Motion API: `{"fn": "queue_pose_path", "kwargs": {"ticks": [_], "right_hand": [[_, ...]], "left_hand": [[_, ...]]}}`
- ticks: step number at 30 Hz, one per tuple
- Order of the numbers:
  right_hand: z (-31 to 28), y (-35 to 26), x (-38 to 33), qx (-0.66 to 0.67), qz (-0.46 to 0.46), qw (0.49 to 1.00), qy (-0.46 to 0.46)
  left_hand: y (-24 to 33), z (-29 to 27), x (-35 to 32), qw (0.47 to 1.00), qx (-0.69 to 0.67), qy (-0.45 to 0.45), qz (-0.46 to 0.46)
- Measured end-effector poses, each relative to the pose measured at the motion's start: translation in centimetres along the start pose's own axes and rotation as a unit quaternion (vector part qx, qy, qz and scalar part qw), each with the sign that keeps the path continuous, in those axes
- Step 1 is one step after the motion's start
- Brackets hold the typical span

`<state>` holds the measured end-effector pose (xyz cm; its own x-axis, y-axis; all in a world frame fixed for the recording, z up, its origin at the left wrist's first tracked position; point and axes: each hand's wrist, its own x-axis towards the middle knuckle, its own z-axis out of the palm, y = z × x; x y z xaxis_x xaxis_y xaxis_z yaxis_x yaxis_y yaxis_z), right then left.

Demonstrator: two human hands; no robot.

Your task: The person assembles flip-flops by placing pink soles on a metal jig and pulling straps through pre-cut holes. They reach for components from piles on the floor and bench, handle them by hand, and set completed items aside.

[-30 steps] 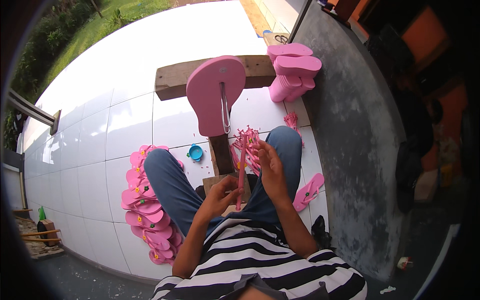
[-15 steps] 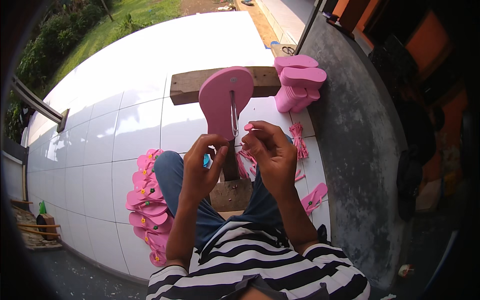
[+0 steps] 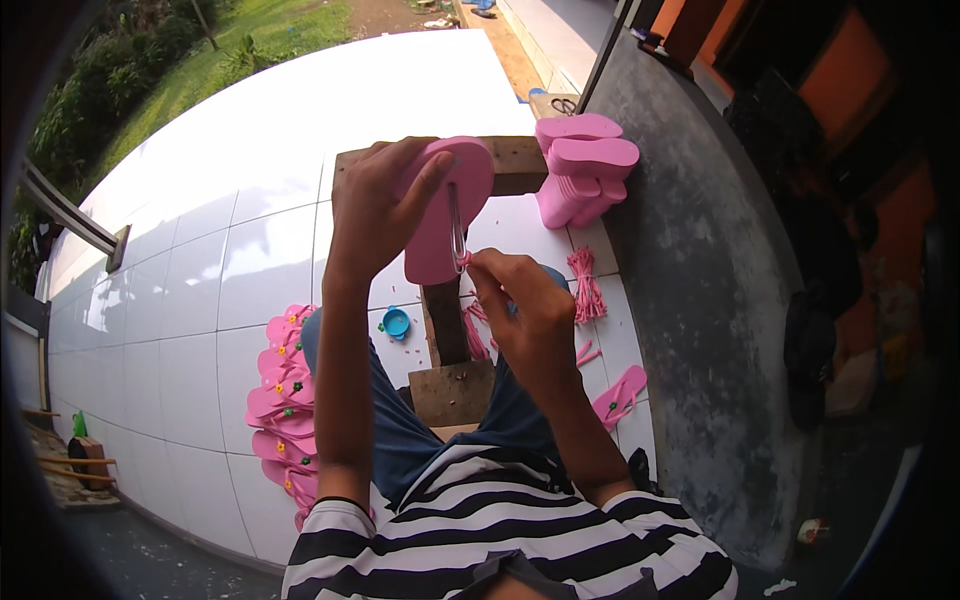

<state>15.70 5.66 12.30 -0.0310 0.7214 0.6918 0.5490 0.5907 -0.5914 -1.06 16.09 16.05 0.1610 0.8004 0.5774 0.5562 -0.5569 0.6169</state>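
A pink flip-flop sole [image 3: 430, 250] rests upright against a wooden beam. My left hand [image 3: 375, 210] is closed on its left edge, thumb lying across its face. A thin metal wire loop [image 3: 455, 215] sticks out of the sole and points down toward me. At the loop's lower end, my right hand [image 3: 530, 305] pinches a small pink strap piece [image 3: 463, 259] between thumb and forefinger. The rest of that strap is hidden by the fingers.
A wooden stand [image 3: 455, 395] with a crossbeam [image 3: 517, 160] is between my knees. Finished pink flip-flops [image 3: 280, 400] lie left, stacked soles [image 3: 590, 160] far right, bundled straps [image 3: 587, 285] nearer. A blue dish [image 3: 396, 322] and one flip-flop [image 3: 620, 397] sit on the tiles.
My left hand has moved up and forward and taken hold of the sole. My right hand has brought the pink strap piece down and left to the wire loop's end.
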Motion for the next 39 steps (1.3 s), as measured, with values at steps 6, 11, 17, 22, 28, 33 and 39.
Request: {"fn": "queue_pose_path", "kwargs": {"ticks": [6,11,17,22,28,33,39], "right_hand": [[-1.1,0.4,2.7,-0.168,-0.129,0.977,-0.032],[-2.1,1.5,2.6,-0.108,-0.171,0.978,-0.052],[-0.8,4.1,3.2,0.205,0.0,0.978,-0.044],[2.2,3.2,2.9,0.344,0.143,0.919,-0.127],[2.6,1.8,1.1,0.412,0.166,0.895,-0.046],[2.3,0.3,1.1,0.313,0.131,0.941,0.005],[-5.2,-5.2,-6.7,0.269,0.006,0.963,-0.031]], "left_hand": [[-0.1,-0.1,-0.3,0.999,0.007,-0.004,0.052],[1.2,0.4,-2.6,0.99,-0.142,-0.013,-0.019],[1.4,0.8,-5.9,0.977,-0.212,0.024,0.001],[1.9,1.1,-6.4,0.979,-0.195,0.05,-0.022],[4.0,1.7,-8.2,0.977,-0.186,0.086,-0.064],[5.2,3.2,-9.8,0.931,-0.305,0.166,-0.115],[11.5,0.6,-18.6,0.944,-0.277,0.164,0.066]]}}
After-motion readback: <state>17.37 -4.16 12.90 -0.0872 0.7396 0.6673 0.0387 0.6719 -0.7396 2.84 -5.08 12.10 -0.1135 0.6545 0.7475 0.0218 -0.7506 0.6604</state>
